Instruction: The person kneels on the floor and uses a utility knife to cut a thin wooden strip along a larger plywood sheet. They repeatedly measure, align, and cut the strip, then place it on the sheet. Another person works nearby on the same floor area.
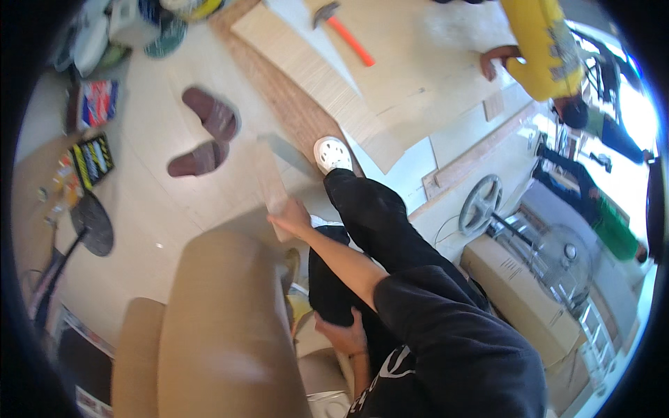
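My right hand (293, 217) reaches across in front of my legs, its fingers closed round a pale wood strip (270, 171). The strip is blurred and stands out beyond the hand over the tiled floor. Lower down, my left hand (344, 336) lies against my black trouser leg (327, 279), thumb and fingers apart, and nothing shows in it. A band circles that wrist. My white clog (332, 154) stands at the edge of a brown wooden board (279, 83).
Brown sandals (202, 160) lie on the floor. A red-handled hammer (348, 35) rests on plywood sheets (418, 76), where a person in a yellow top (543, 45) leans a hand. A tan padded seat (223, 320) is at my left; a carton (519, 296) and a grey wheel (481, 204) at right.
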### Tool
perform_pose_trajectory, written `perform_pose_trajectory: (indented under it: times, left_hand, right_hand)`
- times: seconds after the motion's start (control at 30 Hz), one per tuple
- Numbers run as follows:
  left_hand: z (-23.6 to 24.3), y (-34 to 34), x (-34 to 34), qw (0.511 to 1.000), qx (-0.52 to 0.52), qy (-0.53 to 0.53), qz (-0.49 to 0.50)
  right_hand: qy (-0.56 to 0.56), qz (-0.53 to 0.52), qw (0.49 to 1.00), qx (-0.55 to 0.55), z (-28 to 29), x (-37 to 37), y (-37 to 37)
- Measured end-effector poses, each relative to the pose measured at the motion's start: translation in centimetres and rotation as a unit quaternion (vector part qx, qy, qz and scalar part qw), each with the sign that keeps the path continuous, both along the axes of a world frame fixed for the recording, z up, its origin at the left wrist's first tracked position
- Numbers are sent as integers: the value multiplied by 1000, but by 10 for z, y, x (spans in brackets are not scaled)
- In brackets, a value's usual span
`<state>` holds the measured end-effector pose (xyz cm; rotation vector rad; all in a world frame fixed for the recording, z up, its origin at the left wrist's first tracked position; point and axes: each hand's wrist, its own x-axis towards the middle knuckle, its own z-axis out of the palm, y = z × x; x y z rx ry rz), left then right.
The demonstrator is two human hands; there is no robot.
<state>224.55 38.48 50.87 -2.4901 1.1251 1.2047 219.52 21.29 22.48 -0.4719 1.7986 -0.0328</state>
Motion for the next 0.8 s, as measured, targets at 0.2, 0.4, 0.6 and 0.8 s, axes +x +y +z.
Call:
perform_pose_trajectory:
  times: [0.2, 0.4, 0.6, 0.8]
  left_hand:
    - [48, -3, 10, 982, 4, 121, -141]
    - [45, -8, 83, 937, 34, 228, -261]
    - [94, -56, 147, 920, 76, 77, -377]
    - [125, -103, 122, 837, 113, 16, -535]
  right_hand:
    - [-135, 66, 988, -27, 281, -65, 59]
    - [-158, -98, 980, -72, 446, -128, 161]
    - [-9, -417, 883, -217, 513, -163, 285]
    - [118, -697, 696, -125, 491, -183, 407]
